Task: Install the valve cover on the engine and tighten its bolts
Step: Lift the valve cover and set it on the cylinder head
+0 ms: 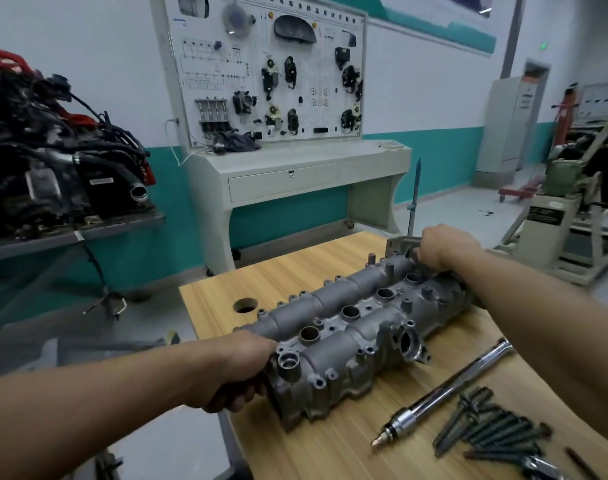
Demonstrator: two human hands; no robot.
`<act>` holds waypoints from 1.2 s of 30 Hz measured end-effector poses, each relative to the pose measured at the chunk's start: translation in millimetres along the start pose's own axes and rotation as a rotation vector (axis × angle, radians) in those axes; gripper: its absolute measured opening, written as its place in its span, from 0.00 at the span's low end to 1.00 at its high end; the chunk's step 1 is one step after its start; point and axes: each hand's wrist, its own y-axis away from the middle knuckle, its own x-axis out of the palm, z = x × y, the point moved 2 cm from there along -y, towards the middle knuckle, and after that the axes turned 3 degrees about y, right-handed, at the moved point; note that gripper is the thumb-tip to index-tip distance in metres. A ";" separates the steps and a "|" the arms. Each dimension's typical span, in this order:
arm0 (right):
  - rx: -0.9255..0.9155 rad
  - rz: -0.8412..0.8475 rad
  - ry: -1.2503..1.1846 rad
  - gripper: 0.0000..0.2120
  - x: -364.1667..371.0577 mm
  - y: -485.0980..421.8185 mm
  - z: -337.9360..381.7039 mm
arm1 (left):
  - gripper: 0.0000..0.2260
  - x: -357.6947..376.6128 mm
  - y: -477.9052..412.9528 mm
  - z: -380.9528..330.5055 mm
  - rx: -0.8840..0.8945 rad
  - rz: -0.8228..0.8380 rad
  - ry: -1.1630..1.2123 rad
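At bench (295,268) — L/R hands (240,370) (443,247) grip valve cvr (344,344).

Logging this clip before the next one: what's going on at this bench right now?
A person grips a grey cast-metal valve cover at both ends. The left hand is curled round the near end and the right hand holds the far end. The cover is over a light wooden table; whether it is lifted or resting is unclear. A long chrome wrench and a pile of dark bolts lie loose beside it.
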 end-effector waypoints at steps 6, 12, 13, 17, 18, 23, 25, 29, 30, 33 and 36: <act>0.043 -0.024 -0.049 0.12 1.0 1.2 -1.7 | 0.23 9.4 6.6 -3.9 -0.015 0.100 0.060; 0.085 -0.021 -0.083 0.11 3.3 -3.6 -3.4 | 0.23 14.2 6.1 -2.2 0.009 0.089 0.115; 0.091 -0.018 -0.085 0.12 2.9 -4.2 -3.9 | 0.22 15.2 5.8 -2.0 0.017 0.078 0.127; 0.106 -0.033 -0.072 0.15 4.4 -7.0 -4.5 | 0.21 20.3 5.8 1.2 0.035 0.047 0.163; 0.104 -0.021 -0.083 0.15 5.1 -9.2 -4.9 | 0.21 21.4 5.1 1.8 0.035 0.048 0.175; 0.073 0.075 -0.141 0.10 6.4 -18.6 -5.4 | 0.21 25.1 0.2 2.7 0.040 0.037 0.260; 0.091 0.082 -0.149 0.08 5.8 -18.0 -6.2 | 0.23 27.6 -3.4 0.9 0.030 0.050 0.316; 0.119 0.097 -0.148 0.06 -0.1 -10.9 -9.4 | 0.20 28.2 -7.2 -5.1 0.091 0.071 0.461; 0.134 0.097 -0.167 0.07 -3.1 -7.4 -11.3 | 0.19 26.2 -7.6 -7.2 0.134 0.056 0.455; 0.172 0.063 -0.203 0.09 -21.7 -0.3 -23.8 | 0.12 18.0 -3.7 -12.2 0.236 0.029 0.419; 0.235 0.011 -0.156 0.11 -67.8 16.2 -45.0 | 0.17 -0.4 16.3 -24.9 0.303 -0.037 0.494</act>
